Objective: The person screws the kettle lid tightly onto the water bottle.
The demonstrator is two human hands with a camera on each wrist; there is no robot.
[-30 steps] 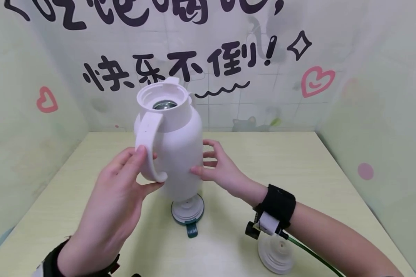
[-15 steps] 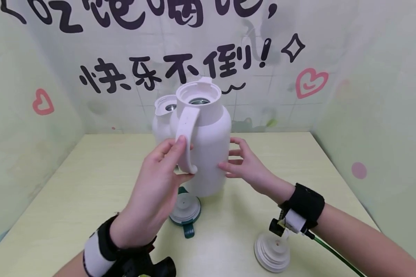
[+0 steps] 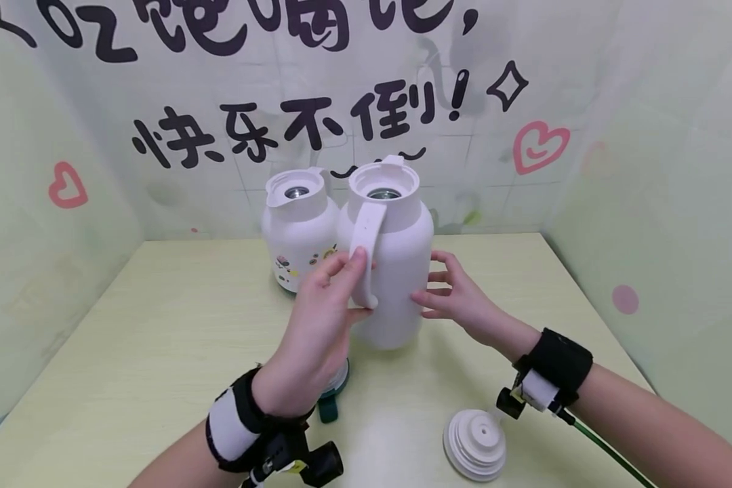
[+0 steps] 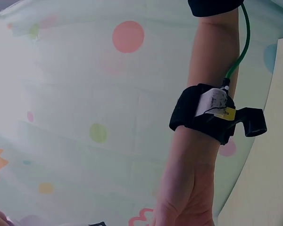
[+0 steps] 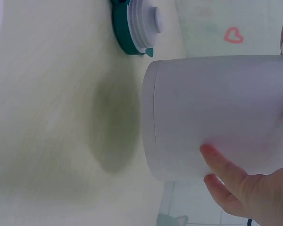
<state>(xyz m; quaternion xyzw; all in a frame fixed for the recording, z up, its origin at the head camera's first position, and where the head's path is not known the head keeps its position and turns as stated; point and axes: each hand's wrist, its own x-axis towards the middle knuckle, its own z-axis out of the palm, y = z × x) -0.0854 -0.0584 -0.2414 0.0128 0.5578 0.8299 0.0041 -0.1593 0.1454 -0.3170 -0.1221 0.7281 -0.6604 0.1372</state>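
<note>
From my feed, the left hand pinches the handle of the plain white jug between thumb and fingers, just right of the centre of the frame. I see the right hand on the jug's other flank, its fingers loosely extended and touching the body without wrapping it. The jug stands upright and lidless, its wide mouth showing a shiny liner; the right wrist view gives me its base clear of the tabletop, with a soft shadow below. Each wrist wears a black strap with a small camera, and a green cable trails from the right one toward the lower right corner. Just behind and to the left, about mid-frame, I have a second white jug, also open at the top, with small coloured pictures low on its body and a dark green base. A green-rimmed lid lies below the held jug, mostly hidden by the left wrist in the head view, so I can only half make it out there; the right wrist view shows its stepped white plug more plainly. Nearer the lower right, a white stepped lid lies by itself on the tabletop. Across the top, the pale backdrop carries large dark characters and pink hearts.
</note>
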